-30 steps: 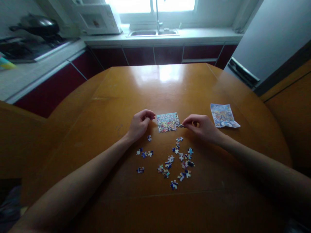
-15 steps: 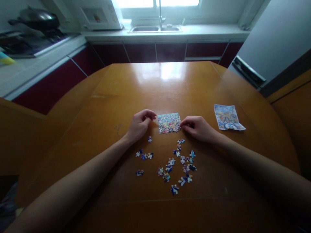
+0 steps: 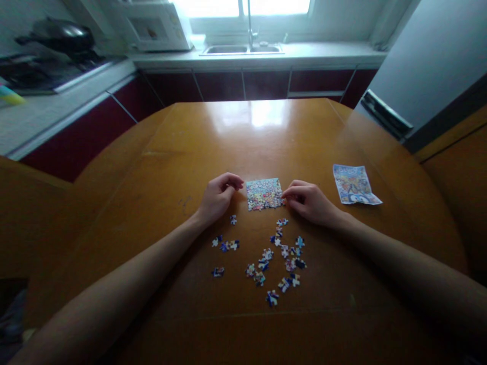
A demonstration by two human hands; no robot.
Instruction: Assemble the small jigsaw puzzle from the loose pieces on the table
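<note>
A round wooden desk point(image 3: 266, 137) with a glossy orange-brown top fills the view, its far half catching a pale glare from the window. Near its middle lies a small assembled puzzle block point(image 3: 264, 193). The left hand point(image 3: 219, 195) rests at the block's left edge, fingers curled together with the tips touching its upper corner. The right hand point(image 3: 309, 201) lies at the right edge, fingers pressed together against the lower right corner; whether they pinch a piece I cannot tell. Loose puzzle pieces point(image 3: 277, 258) are scattered on the desk nearer the person, between the forearms. A printed picture sheet point(image 3: 354, 184) lies well apart to the right. Beyond the desk runs a counter with dark red cabinet fronts, a sink point(image 3: 243, 48) under the window, a microwave point(image 3: 155, 30) and a black pan point(image 3: 63, 36) on the stove at left
</note>
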